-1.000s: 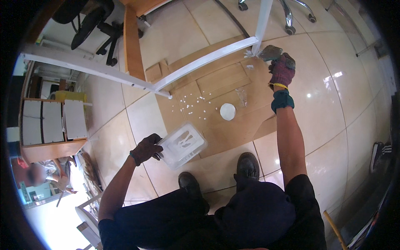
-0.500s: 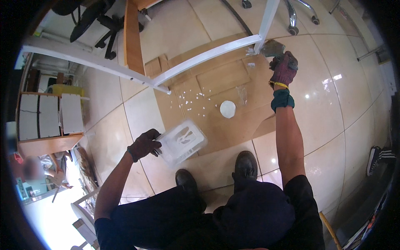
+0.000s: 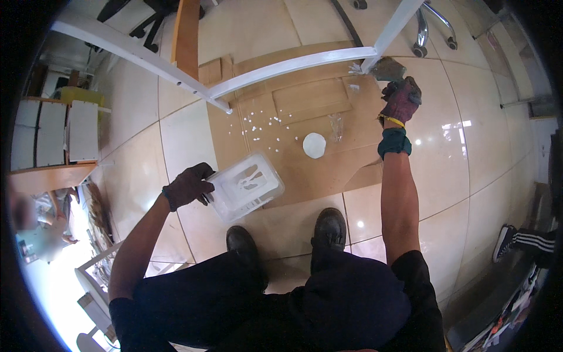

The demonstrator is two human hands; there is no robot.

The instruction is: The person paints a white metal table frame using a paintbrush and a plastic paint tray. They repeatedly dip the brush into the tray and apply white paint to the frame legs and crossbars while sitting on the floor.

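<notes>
The clear plastic tub [image 3: 245, 186] has drifted a touch lower and nearer the boots since a moment ago, the gloved left hand [image 3: 189, 186] clamped on its rim; whitish residue shows inside. The right hand [image 3: 401, 100] grips a grey scraper [image 3: 387, 68] against the white frame [image 3: 293, 63]. White crumbs [image 3: 262, 122] and a white disc [image 3: 314, 145] litter the cardboard sheet [image 3: 305, 170].

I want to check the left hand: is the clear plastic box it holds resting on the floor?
No, the left hand holds the clear plastic box by its edge, raised above the floor.
</notes>
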